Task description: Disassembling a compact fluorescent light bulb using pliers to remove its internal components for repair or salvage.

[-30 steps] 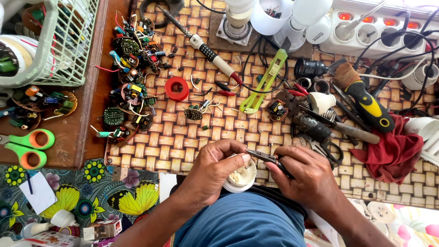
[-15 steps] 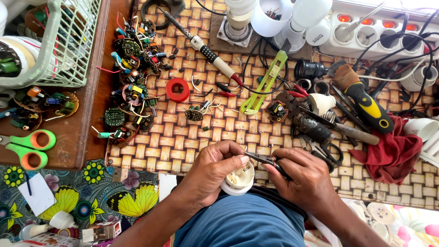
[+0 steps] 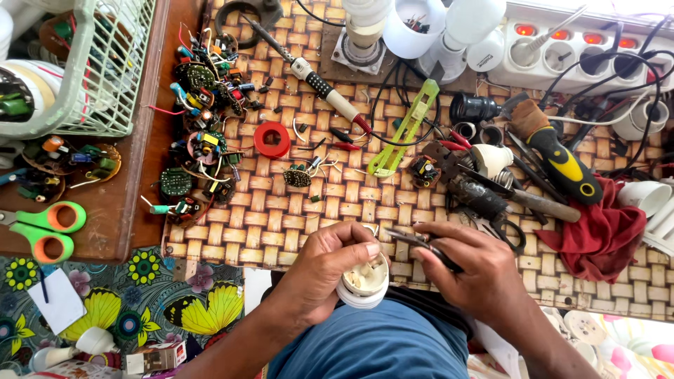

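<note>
My left hand (image 3: 324, 270) grips a white round lamp base (image 3: 363, 284), open side up, over my lap at the mat's near edge. My right hand (image 3: 472, 270) holds small dark pliers (image 3: 411, 240), whose tips point left toward the rim of the lamp base. On the woven mat beyond lie a small round circuit board (image 3: 297, 176), a red tape roll (image 3: 272, 139), a soldering iron (image 3: 319, 82) and a lime-green utility knife (image 3: 405, 132).
A heap of small circuit boards (image 3: 200, 133) covers the mat's left side. Orange-green scissors (image 3: 45, 228) and a pale green basket (image 3: 91, 77) sit at left. A yellow-black handled tool (image 3: 562, 161), a red cloth (image 3: 597, 228) and a white power strip (image 3: 583, 49) lie at right.
My hands and the lamp base stay almost where they were; the pliers' tips have shifted slightly at the base's rim.
</note>
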